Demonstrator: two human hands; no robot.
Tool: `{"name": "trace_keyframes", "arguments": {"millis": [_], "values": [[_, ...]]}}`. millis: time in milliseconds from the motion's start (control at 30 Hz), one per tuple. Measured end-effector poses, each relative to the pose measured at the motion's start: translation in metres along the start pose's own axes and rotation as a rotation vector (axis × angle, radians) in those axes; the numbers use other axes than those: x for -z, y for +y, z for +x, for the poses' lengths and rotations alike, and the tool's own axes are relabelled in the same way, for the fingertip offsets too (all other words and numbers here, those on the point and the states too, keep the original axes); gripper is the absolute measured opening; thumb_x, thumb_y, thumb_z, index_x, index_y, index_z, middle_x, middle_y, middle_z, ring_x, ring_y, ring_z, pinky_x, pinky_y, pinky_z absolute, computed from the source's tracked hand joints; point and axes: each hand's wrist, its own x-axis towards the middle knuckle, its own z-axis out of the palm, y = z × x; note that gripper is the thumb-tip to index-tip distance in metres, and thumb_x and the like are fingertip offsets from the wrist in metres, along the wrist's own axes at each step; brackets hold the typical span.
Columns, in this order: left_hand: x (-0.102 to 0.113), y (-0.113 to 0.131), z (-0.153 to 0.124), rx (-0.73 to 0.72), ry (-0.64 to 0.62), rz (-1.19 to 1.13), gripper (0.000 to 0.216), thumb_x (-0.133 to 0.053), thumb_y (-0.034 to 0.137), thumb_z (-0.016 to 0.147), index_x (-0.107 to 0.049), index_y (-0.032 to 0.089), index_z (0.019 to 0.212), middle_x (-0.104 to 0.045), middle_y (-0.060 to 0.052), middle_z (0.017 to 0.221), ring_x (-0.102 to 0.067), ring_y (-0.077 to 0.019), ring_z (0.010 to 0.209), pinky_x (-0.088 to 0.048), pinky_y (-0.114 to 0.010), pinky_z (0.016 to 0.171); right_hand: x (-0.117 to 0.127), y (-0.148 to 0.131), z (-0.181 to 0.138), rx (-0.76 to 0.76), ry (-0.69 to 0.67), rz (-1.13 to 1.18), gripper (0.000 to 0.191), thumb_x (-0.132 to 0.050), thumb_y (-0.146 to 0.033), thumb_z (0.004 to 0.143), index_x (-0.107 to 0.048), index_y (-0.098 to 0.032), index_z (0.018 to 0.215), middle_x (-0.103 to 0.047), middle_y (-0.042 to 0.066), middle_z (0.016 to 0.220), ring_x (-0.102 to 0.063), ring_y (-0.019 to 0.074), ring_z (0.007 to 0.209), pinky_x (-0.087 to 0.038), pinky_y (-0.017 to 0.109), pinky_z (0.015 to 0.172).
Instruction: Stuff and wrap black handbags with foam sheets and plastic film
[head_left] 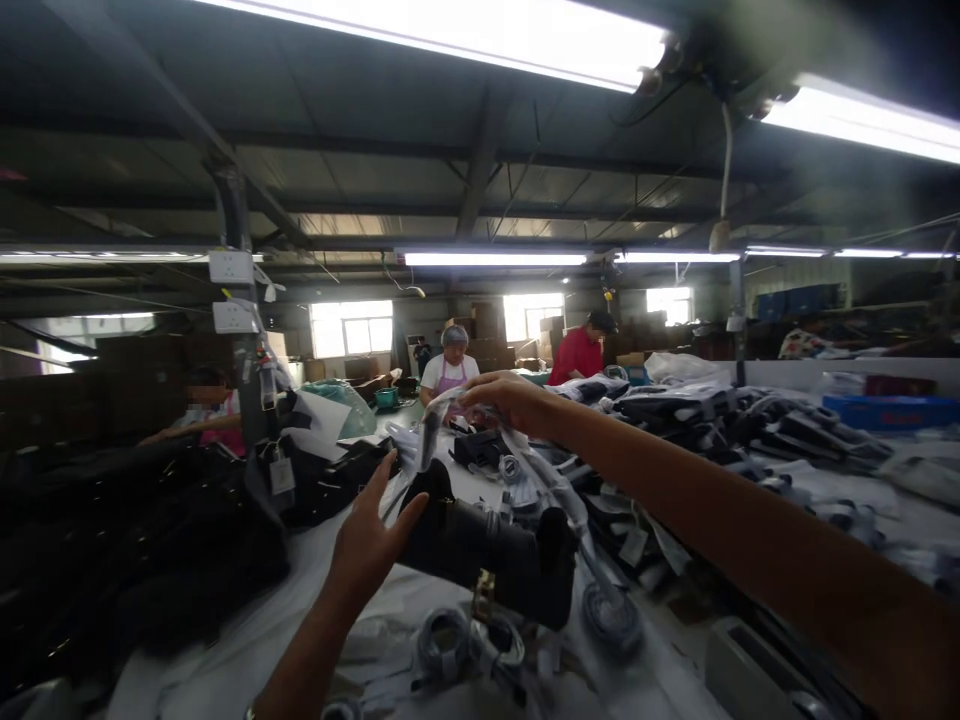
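My left hand [369,545] is raised with fingers spread, its thumb touching the end of a black handbag [487,555] with a gold clasp. The bag hangs above the table inside a clear plastic bag [525,470]. My right hand [504,397] reaches out over the table and pinches the top of that plastic bag, holding it up. The handbag's far end is partly hidden by the crinkled plastic.
Piles of black bags [150,540] fill the left of the table. Packed bags in plastic [750,420] lie at the right. Coiled straps [457,645] lie below the handbag. Three people work further back: one at left [206,410], one in a white top [450,365], one in red [579,350].
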Motion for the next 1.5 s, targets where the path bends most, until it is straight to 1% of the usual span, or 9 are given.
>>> {"name": "trace_keyframes", "arguments": {"millis": [100,200,433,600,733,867,967,1167,1500], "values": [[0.018,0.013,-0.024,0.070,-0.204,-0.079,0.085,-0.068,0.056,0.081,-0.031,0.028,0.152,-0.063,-0.010,0.137,-0.054,-0.0300,0.132,-0.041,-0.048,0.111,-0.012,-0.021,-0.024,-0.008,-0.091,0.030,0.003,-0.069,-0.014,0.074,-0.067,-0.013,0.073,-0.055,-0.005,0.057,-0.043,0.0044,0.044,-0.032,0.014,0.038],[0.030,0.028,-0.065,0.209,-0.366,-0.209,0.074,-0.070,0.057,0.079,-0.050,0.022,0.141,-0.067,-0.010,0.131,-0.064,-0.0309,0.118,-0.052,-0.044,0.100,-0.027,-0.023,-0.048,-0.045,-0.171,0.034,0.006,-0.070,-0.018,0.071,-0.067,-0.013,0.073,-0.054,-0.006,0.056,-0.042,0.0043,0.044,-0.031,0.014,0.038],[0.031,-0.002,-0.181,0.523,-0.443,-0.189,0.067,-0.070,0.067,0.070,-0.066,0.023,0.120,-0.075,-0.005,0.113,-0.071,-0.0292,0.103,-0.059,-0.035,0.084,-0.070,0.063,-0.101,-0.194,-0.135,-0.099,0.011,-0.073,-0.022,0.076,-0.071,-0.013,0.071,-0.061,-0.002,0.054,-0.055,0.0096,0.047,-0.047,0.020,0.048],[0.029,-0.041,-0.225,0.614,-0.330,-0.061,0.089,-0.066,0.075,0.065,-0.058,0.012,0.128,-0.066,-0.017,0.129,-0.055,-0.0375,0.129,-0.046,-0.048,0.107,-0.069,0.118,-0.162,-0.109,0.185,-0.308,0.024,-0.073,-0.029,0.082,-0.075,-0.019,0.104,-0.076,0.006,0.100,-0.071,0.0229,0.095,-0.053,0.037,0.092],[0.024,-0.044,-0.245,0.604,-0.327,-0.085,0.086,-0.058,0.070,0.078,-0.043,0.018,0.145,-0.045,-0.011,0.154,-0.037,-0.0294,0.144,-0.027,-0.046,0.120,-0.034,0.141,-0.240,-0.003,0.592,-0.470,0.038,-0.060,-0.042,0.091,-0.066,-0.024,0.124,-0.060,0.008,0.139,-0.048,0.0283,0.135,-0.028,0.046,0.119],[0.015,-0.040,-0.256,0.628,-0.296,-0.082,0.076,-0.052,0.067,0.086,-0.046,0.018,0.142,-0.047,-0.012,0.152,-0.035,-0.0296,0.146,-0.022,-0.048,0.122,-0.023,0.181,-0.321,-0.080,0.842,-0.534,0.065,-0.045,-0.060,0.093,-0.046,-0.021,0.145,-0.042,0.014,0.155,-0.033,0.0313,0.146,-0.021,0.052,0.122],[0.010,-0.036,-0.257,0.635,-0.263,-0.095,0.068,-0.048,0.068,0.088,-0.049,0.022,0.139,-0.054,-0.008,0.147,-0.042,-0.0281,0.141,-0.026,-0.047,0.121,-0.047,0.215,-0.358,-0.216,0.709,-0.496,0.074,-0.045,-0.068,0.089,-0.050,-0.018,0.144,-0.054,0.018,0.145,-0.055,0.0336,0.130,-0.044,0.051,0.110],[0.025,-0.036,-0.257,0.680,-0.290,-0.055,0.077,-0.054,0.071,0.082,-0.055,0.014,0.134,-0.055,-0.013,0.145,-0.041,-0.0325,0.142,-0.025,-0.049,0.121,-0.089,0.218,-0.361,-0.494,0.448,-0.385,0.089,-0.046,-0.069,0.089,-0.016,-0.023,0.159,-0.033,0.008,0.159,-0.037,0.0279,0.144,-0.028,0.045,0.120],[0.076,-0.082,-0.306,0.749,-0.410,-0.018,0.070,-0.067,0.067,0.069,-0.066,0.022,0.123,-0.073,-0.007,0.121,-0.065,-0.0346,0.118,-0.051,-0.050,0.104,-0.059,0.223,-0.382,-0.636,0.293,-0.526,0.064,-0.050,-0.065,0.086,-0.065,-0.024,0.133,-0.066,0.009,0.133,-0.059,0.0345,0.126,-0.044,0.049,0.111]]}}
